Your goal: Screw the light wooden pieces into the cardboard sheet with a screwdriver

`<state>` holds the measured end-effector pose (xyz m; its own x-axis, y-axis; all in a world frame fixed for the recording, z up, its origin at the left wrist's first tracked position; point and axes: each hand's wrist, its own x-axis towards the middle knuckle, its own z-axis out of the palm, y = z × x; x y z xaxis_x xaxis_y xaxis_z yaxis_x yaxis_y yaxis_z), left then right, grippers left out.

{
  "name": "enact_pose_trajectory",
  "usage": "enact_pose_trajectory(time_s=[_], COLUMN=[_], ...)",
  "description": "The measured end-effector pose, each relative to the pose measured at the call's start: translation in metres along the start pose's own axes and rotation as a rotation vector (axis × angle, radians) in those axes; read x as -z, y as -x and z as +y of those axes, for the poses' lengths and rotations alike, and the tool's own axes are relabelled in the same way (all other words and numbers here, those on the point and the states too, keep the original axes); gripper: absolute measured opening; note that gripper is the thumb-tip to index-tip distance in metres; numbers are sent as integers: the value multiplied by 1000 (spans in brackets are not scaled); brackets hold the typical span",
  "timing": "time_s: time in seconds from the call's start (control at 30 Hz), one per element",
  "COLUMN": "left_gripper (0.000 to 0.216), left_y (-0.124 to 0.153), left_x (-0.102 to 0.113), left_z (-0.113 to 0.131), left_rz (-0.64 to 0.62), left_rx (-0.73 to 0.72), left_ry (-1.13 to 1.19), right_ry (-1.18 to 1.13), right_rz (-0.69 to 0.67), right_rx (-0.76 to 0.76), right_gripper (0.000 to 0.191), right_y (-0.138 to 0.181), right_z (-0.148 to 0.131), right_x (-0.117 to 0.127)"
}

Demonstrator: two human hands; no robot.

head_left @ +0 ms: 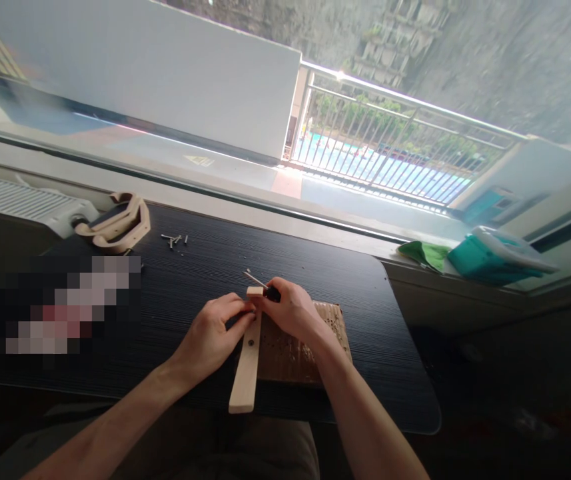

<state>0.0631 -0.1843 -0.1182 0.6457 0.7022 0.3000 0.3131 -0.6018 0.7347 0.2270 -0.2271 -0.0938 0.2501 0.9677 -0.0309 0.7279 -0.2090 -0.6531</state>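
Note:
A pale wooden strip (244, 377) lies along the left side of a brown corrugated cardboard pad (290, 360), its near end reaching past the pad. A dark round screw head or hole (251, 343) shows in its face. My left hand (215, 333) is closed, thumb and fingers pinching the strip near its far end. Tucked in my right hand (292, 310) is what looks like a screwdriver (274, 293), with a black handle and a thin metal shaft pointing up and left. My right fingertips also touch the strip; what lies between them is hidden.
Several small screws or pins (172, 241) lie scattered on the black table (190, 280). Curved wooden parts (120, 230) sit at its back left, near a pixelated patch. A green cloth (422, 253) and a teal container (495, 257) rest on the windowsill at right.

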Motion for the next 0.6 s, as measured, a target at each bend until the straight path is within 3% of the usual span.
enact_pose_trajectory(time_s=[0.17, 0.33, 0.6], left_gripper=[15, 18, 19], left_y=[-2, 1, 4], left_x=[5, 8, 8], left_z=[6, 7, 2], left_rz=[18, 46, 73], left_rx=[52, 144, 225], left_ry=[111, 114, 127], right_ry=[-9, 39, 115], right_rz=[-1, 22, 63], right_rx=[16, 22, -96], right_gripper=[29, 20, 21], right_y=[-1, 12, 44], right_z=[-1, -2, 18], right_x=[1, 14, 25])
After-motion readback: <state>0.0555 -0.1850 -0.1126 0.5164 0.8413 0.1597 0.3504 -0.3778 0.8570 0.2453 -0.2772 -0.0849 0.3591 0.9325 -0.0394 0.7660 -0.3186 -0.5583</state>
